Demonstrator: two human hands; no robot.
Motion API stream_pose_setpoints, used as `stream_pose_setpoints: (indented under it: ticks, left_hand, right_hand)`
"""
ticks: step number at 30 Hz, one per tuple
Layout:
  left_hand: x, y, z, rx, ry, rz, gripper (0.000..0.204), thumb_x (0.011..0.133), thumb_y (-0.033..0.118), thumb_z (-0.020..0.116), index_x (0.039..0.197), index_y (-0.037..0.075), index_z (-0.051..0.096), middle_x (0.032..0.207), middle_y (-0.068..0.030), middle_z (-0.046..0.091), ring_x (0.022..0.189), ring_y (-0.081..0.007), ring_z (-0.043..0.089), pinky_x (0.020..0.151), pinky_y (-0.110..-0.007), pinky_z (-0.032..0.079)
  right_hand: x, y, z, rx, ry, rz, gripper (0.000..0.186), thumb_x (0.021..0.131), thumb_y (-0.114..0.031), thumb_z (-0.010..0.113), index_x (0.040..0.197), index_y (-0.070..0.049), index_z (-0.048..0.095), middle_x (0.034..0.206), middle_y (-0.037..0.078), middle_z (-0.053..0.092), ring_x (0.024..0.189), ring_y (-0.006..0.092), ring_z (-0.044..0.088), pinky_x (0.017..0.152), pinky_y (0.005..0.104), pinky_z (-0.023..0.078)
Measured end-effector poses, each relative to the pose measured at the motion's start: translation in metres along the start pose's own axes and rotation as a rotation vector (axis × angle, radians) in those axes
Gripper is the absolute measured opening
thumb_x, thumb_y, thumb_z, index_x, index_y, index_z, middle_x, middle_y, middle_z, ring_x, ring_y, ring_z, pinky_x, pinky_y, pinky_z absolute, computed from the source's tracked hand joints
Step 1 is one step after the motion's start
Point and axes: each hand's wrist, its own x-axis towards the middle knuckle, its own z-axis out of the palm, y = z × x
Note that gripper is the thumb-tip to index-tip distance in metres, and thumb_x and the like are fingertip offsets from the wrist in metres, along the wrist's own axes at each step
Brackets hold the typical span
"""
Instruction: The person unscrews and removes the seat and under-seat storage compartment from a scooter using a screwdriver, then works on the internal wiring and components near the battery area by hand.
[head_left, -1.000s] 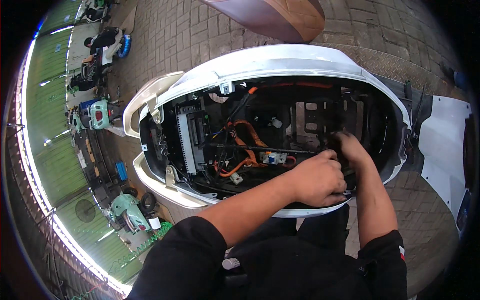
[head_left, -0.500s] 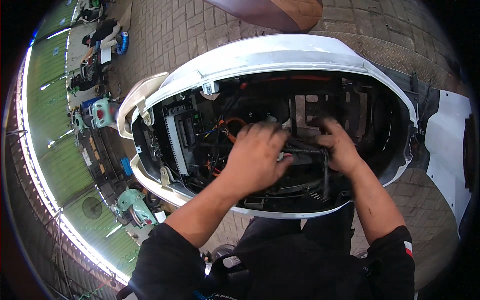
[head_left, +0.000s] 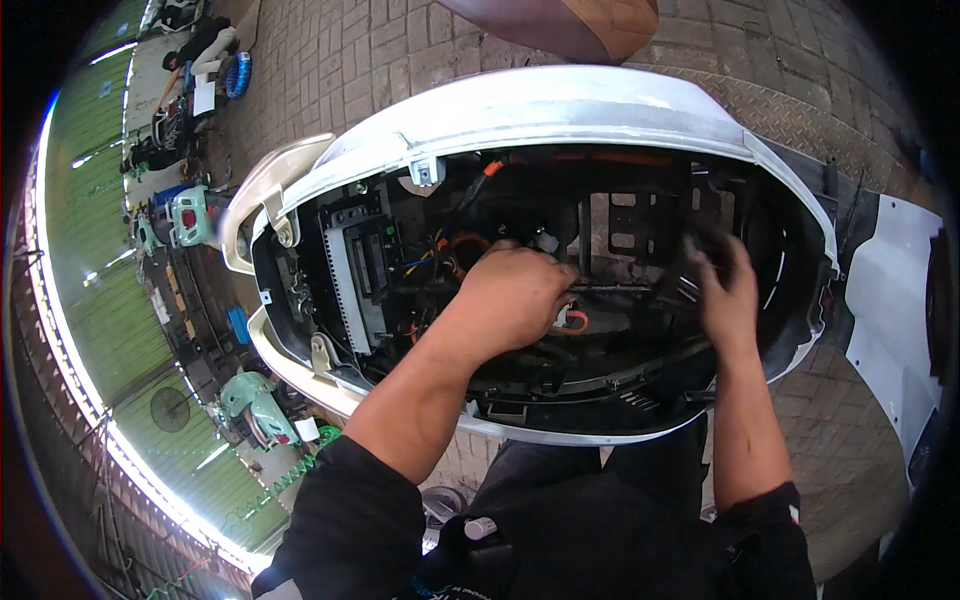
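Observation:
The open body shell (head_left: 560,100) of a scooter, white outside and black within, lies across in front of me. Inside its middle, my left hand (head_left: 515,295) is closed, fingers curled down among dark cables; what they grip is hidden beneath them. A short orange-red wire loop (head_left: 573,321) with a pale connector shows just beside its thumb. Farther right in the shell, my right hand (head_left: 728,295) is raised and blurred, its thumb and fingers bent round a dark thing too smeared to name. Left of my left hand run thin coloured wires (head_left: 425,258) and a thick orange-tipped black cable (head_left: 485,178).
A grey finned box (head_left: 350,280) sits at the shell's left end, by cream trim (head_left: 270,200). White panels (head_left: 890,310) lie at right and a brown seat-like piece (head_left: 610,25) beyond. Mint-green scooter parts (head_left: 258,408) and a crouching person (head_left: 205,55) are at left.
My right hand has moved right and slightly up, away from my left hand. A dark strip that hung below it no longer shows there. My left hand stays nearly in place, fingers curled tighter.

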Motion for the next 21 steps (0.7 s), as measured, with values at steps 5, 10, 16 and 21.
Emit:
stream_pose_setpoints:
  ticks: [5, 10, 16, 21]
  left_hand:
    - [-0.001, 0.004, -0.002, -0.029, 0.261, -0.026, 0.030, 0.074, 0.015, 0.071, 0.100, 0.004, 0.062, 0.096, -0.0135, 0.065, 0.094, -0.0333, 0.062, 0.084, -0.045, 0.046]
    - [-0.004, 0.007, -0.007, -0.098, 0.326, -0.105, 0.035, 0.070, 0.012, 0.073, 0.101, 0.003, 0.060, 0.099, -0.0144, 0.062, 0.094, -0.0341, 0.062, 0.081, -0.043, 0.049]
    - [-0.008, -0.008, 0.019, -0.226, 0.317, -0.046, 0.034, 0.076, 0.011, 0.066, 0.106, -0.003, 0.058, 0.108, -0.0218, 0.061, 0.100, -0.0380, 0.060, 0.086, -0.042, 0.050]
    - [-0.040, -0.017, -0.004, -0.190, 0.044, 0.060, 0.027, 0.082, 0.014, 0.061, 0.100, -0.005, 0.061, 0.106, -0.0264, 0.060, 0.100, -0.0401, 0.059, 0.088, -0.044, 0.049]
  right_hand:
    - [-0.082, -0.044, -0.036, 0.269, -0.517, 0.125, 0.032, 0.089, -0.024, 0.063, 0.104, 0.005, 0.062, 0.087, 0.011, 0.062, 0.086, 0.0215, 0.060, 0.080, 0.0324, 0.047]
    - [-0.087, -0.079, 0.030, 0.099, -0.557, 0.055, 0.048, 0.095, -0.030, 0.056, 0.130, 0.003, 0.051, 0.127, 0.020, 0.053, 0.122, 0.0267, 0.049, 0.103, 0.0369, 0.037]
    - [-0.100, -0.102, 0.123, 0.799, -0.284, 0.505, 0.065, 0.101, -0.048, 0.037, 0.140, 0.004, 0.038, 0.136, 0.018, 0.049, 0.125, 0.0243, 0.046, 0.106, 0.0337, 0.033]
    - [-0.087, -0.117, 0.133, 0.911, -0.131, 0.819, 0.059, 0.100, -0.044, 0.043, 0.126, 0.009, 0.048, 0.121, 0.019, 0.057, 0.106, 0.0267, 0.058, 0.088, 0.0370, 0.047]
